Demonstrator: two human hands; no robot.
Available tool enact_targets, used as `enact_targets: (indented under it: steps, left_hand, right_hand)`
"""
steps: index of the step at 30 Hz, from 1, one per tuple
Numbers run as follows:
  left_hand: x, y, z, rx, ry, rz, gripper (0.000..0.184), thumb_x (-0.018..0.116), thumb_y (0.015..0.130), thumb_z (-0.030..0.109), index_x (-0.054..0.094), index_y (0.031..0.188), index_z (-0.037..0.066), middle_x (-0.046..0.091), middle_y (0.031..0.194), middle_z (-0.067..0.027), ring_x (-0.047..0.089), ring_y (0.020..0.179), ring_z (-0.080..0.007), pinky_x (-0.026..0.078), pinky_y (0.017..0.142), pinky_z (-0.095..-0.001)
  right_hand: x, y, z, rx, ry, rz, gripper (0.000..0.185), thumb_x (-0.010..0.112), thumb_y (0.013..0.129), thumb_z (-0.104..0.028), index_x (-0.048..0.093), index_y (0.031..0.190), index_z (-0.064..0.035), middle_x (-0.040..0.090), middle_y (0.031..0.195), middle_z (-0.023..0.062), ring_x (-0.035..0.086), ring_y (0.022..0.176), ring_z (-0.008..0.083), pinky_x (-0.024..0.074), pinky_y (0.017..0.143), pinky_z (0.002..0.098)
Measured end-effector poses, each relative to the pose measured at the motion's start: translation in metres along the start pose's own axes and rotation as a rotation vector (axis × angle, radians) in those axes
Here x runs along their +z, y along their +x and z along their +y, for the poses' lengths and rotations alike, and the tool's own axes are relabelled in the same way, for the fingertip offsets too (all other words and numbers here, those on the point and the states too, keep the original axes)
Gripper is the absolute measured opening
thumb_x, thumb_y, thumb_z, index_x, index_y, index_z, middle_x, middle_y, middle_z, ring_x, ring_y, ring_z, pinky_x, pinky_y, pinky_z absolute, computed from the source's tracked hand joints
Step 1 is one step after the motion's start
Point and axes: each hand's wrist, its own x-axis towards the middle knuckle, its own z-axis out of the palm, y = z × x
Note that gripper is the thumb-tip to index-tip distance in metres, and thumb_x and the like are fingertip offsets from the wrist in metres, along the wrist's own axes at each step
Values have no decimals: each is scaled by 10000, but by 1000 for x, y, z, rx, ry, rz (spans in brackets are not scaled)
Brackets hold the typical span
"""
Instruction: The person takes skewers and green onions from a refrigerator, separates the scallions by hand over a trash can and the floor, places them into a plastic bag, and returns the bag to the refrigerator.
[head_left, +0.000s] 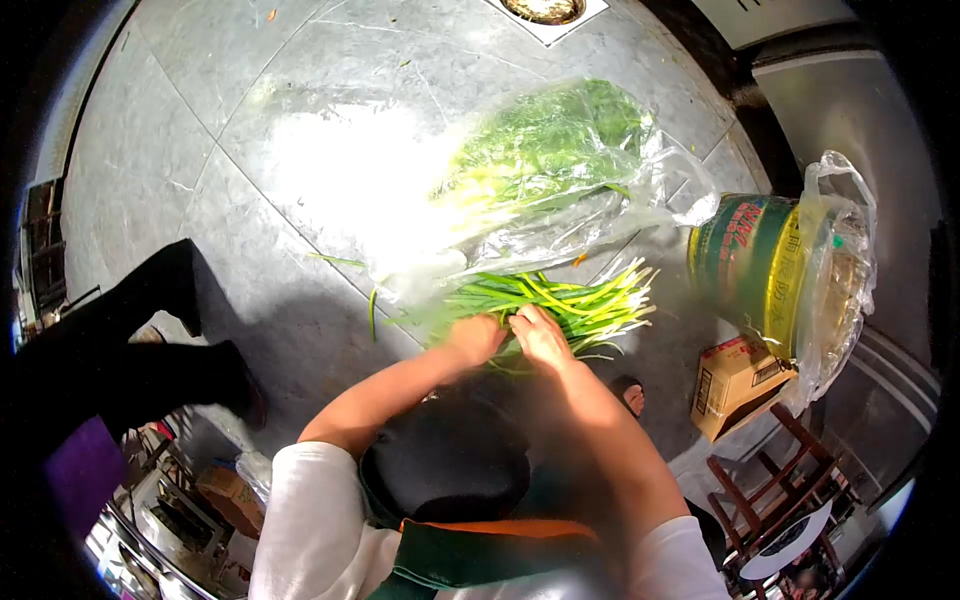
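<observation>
A loose bundle of green onions (600, 305) lies on the grey floor, its white ends fanned to the right. My left hand (478, 337) is closed at the leafy left part of the bundle. Close beside it, my right hand (540, 335) has its fingers bent around some stalks near the middle. The fingertips are partly hidden among the greens. Just beyond the bundle, a large clear plastic bag (560, 230) holds more leafy greens (565, 140). Strong sunlight washes out the bag's left side.
A green and yellow drum (735, 260) with a plastic bag over its end is at right, beside a cardboard box (735, 380) and a wooden stool (770, 480). A person in dark trousers (150, 350) is at left. A floor drain (545, 8) lies ahead.
</observation>
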Motion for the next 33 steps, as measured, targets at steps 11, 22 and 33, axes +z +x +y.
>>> enact_targets:
  steps: [11, 22, 33]
  left_hand:
    - [-3, 1, 4, 197, 215, 209, 201, 509, 771, 197, 537, 875, 28, 579, 788, -128, 579, 775, -277, 478, 595, -383]
    - [-9, -15, 5, 251, -212, 280, 91, 503, 763, 127, 540, 817, 64, 555, 789, -141, 558, 673, -323, 443, 550, -399]
    - [-68, 20, 12, 383, -73, 491, 177, 607, 686, 146, 556, 849, 98, 550, 784, -63, 569, 648, -270, 456, 536, -367]
  right_hand:
    - [-8, 3, -1, 52, -121, 30, 56, 550, 719, -59, 553, 771, -37, 500, 787, 107, 502, 766, 294, 413, 681, 386]
    - [-6, 1, 2, 177, 31, 223, 75, 496, 750, -51, 541, 808, -35, 531, 761, 149, 522, 725, 348, 421, 640, 404]
    - [-32, 25, 1, 164, -388, 270, 139, 533, 702, -91, 595, 826, -85, 451, 845, 55, 447, 856, 224, 379, 718, 347]
